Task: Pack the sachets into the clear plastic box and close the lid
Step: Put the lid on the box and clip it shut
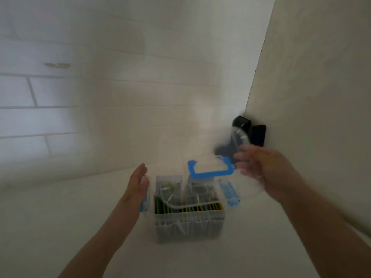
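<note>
- On the white counter [60, 217], near the corner where the tiled wall [60, 109] meets a plain side wall: clear plastic box [188, 223], lid off, standing upright between the two hands.
- Box contents: sachets [192, 208] packed on edge in a row along the near side, showing yellow, green and dark edges. More dark-and-green packets stand behind them; blur hides the detail.
- Box fittings: blue-edged clip flaps hang out at the left and right sides. Right flap [228, 194] is plainly visible; the left one sits just behind the left hand.
- Lid [210, 173]: clear with a blue rim, tilted above the far edge of the box, not seated.
- Left hand [138, 181]: fingers straight and together, palm facing the box's left side, just beside it; holds nothing.
- Right hand [263, 167]: heavily motion-blurred, at the lid's right edge. Fingers look spread, but I cannot tell whether they grip the lid.
- Behind the right hand, in the corner: a black object [258, 135] against the side wall and a clear, dark-capped container [241, 133]; too smeared to identify.
</note>
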`<state>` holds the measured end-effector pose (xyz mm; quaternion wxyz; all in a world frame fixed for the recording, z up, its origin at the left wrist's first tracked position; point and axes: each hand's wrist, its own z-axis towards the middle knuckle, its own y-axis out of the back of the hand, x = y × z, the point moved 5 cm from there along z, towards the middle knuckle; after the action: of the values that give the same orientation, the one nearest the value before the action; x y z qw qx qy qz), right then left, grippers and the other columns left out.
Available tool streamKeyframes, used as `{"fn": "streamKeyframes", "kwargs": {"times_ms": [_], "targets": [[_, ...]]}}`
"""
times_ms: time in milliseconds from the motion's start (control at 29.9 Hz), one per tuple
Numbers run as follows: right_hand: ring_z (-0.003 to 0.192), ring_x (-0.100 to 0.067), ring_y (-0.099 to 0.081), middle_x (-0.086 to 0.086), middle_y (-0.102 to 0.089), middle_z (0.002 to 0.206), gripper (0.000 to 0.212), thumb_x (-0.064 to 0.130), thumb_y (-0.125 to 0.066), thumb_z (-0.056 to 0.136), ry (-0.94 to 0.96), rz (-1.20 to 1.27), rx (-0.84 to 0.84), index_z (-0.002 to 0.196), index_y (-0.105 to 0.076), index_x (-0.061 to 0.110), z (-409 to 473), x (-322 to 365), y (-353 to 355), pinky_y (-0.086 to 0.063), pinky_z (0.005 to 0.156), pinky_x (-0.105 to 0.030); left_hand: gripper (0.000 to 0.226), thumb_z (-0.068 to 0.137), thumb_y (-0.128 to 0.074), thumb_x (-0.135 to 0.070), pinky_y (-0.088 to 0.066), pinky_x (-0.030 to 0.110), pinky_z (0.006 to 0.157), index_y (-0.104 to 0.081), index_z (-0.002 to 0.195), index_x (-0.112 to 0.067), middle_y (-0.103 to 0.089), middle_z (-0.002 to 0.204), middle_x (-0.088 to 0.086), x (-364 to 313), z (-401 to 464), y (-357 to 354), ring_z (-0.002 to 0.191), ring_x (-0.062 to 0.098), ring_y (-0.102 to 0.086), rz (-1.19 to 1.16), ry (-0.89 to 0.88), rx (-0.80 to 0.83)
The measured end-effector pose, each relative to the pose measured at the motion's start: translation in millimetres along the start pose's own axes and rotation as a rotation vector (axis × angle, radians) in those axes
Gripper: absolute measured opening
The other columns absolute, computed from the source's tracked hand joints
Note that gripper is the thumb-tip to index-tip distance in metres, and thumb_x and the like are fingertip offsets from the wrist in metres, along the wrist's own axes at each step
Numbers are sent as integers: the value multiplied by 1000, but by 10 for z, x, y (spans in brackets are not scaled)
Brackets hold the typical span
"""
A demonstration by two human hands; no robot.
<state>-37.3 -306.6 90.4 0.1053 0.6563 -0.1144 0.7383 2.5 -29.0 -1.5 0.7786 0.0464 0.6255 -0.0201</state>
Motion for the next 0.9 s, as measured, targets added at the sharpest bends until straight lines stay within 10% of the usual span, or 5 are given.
{"fn": "streamKeyframes", "kwargs": {"times_ms": [234,301,501,735,902], "targets": [[88,-15,-61,-9,-62,110,33,17,-47,93,-93,-345,4,125,-51,8,79,-502,-384,-52,75,-25,57,94,-38,-24,-33,26,92,-9,143,-28,-20,141,-16,-79,-128,-80,131,10,-26,20,172,59],[112,-20,-54,-7,-55,129,41,19,-51,91,-33,-478,-15,131,-47,15,41,-497,-384,-43,99,-37,62,92,-44,-24,-37,24,82,-9,144,-30,-23,148,-6,-63,-130,-67,134,17,-30,72,205,50],[128,-21,-40,-7,-44,140,42,18,-50,92,-83,-481,5,133,-42,16,-21,-559,-379,-32,104,-37,55,92,-47,-23,-41,25,63,-23,142,-25,-48,126,2,-107,-48,-91,106,21,-49,62,270,-8],[116,-21,-45,-6,-48,134,37,18,-47,93,-196,-312,38,130,-45,22,-68,-731,-277,-36,103,-43,65,82,-53,-39,-32,43,109,-25,140,-34,-41,140,-5,-10,-229,-78,121,20,-45,-41,270,83],[114,-28,-51,-7,-51,128,36,25,-53,90,-252,-186,41,125,-48,25,-78,-796,-221,-43,100,-50,49,90,-49,-23,-37,44,106,-35,137,-24,-38,144,2,66,-251,-72,120,23,-45,-180,317,-81]]}}
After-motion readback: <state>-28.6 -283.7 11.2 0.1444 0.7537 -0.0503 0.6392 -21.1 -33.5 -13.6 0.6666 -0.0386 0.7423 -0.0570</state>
